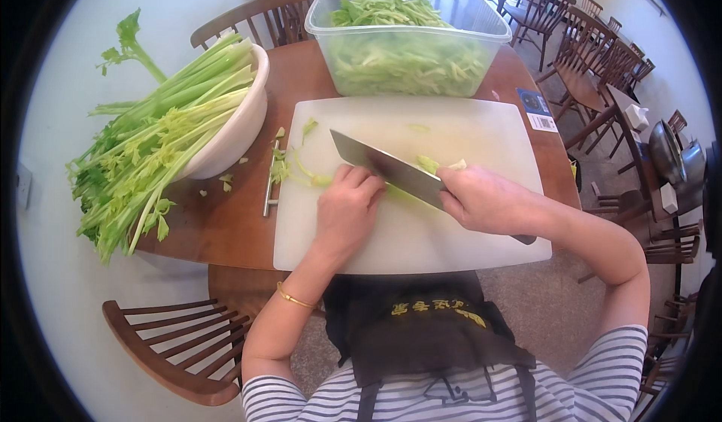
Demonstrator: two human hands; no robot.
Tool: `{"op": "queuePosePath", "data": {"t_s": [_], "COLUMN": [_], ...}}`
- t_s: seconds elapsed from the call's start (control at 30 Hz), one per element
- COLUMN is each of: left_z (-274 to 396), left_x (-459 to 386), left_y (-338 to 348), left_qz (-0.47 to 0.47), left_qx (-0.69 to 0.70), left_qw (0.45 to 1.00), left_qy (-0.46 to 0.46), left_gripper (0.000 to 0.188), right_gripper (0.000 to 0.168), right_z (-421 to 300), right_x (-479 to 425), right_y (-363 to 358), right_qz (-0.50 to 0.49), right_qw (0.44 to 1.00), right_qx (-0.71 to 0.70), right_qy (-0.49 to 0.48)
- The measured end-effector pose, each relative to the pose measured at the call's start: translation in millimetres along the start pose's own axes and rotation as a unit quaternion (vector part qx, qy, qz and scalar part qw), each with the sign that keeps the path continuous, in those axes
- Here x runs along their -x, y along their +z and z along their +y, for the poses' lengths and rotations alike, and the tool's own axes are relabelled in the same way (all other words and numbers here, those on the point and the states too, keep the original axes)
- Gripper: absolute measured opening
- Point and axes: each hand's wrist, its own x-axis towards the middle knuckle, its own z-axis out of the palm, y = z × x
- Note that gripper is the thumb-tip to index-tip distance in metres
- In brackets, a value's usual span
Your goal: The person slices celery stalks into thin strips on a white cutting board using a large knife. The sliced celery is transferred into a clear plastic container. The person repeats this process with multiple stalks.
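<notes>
My right hand point(479, 199) grips a Chinese cleaver point(389, 168), its broad blade slanting across a white cutting board point(468, 253). A thin celery stalk point(321, 180) lies under my left hand point(350, 196), whose curled fingers press it to the board close beside the blade. Pale green celery shows along the blade's lower edge, partly hidden by the steel. Cut celery pieces point(427, 164) rest just behind the cleaver, near my right knuckles. A leafy scrap point(309, 127) is at the board's left side.
A white bowl point(256, 106) heaped with long leafy celery point(175, 117) stands at left, stalks overhanging. Behind the board is a clear plastic tub point(406, 35) of cut celery. A metal handle point(271, 179) lies left of the board. A wooden chair point(169, 354) is at lower left.
</notes>
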Motion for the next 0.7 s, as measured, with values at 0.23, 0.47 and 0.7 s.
{"op": "queuePosePath", "data": {"t_s": [0.23,0.47,0.7], "left_z": [-8,-2,1], "left_x": [-1,0,-1], "left_y": [-6,2,3], "left_qz": [-0.008,-0.014,-0.027], "left_qx": [0.0,0.007,0.007], "left_qw": [1.0,1.0,1.0], "left_qy": [0.006,0.015,0.013], "left_gripper": [0.018,0.018,0.019], "right_gripper": [0.02,0.019,0.019], "right_z": [-9,-15,-11], "right_x": [-35,-17,4], "right_y": [14,-19,-2], "right_qz": [0.009,-0.044,-0.026], "right_qw": [0.999,0.995,0.998], "right_qx": [-0.04,-0.06,-0.001], "right_qy": [0.014,0.059,0.049]}}
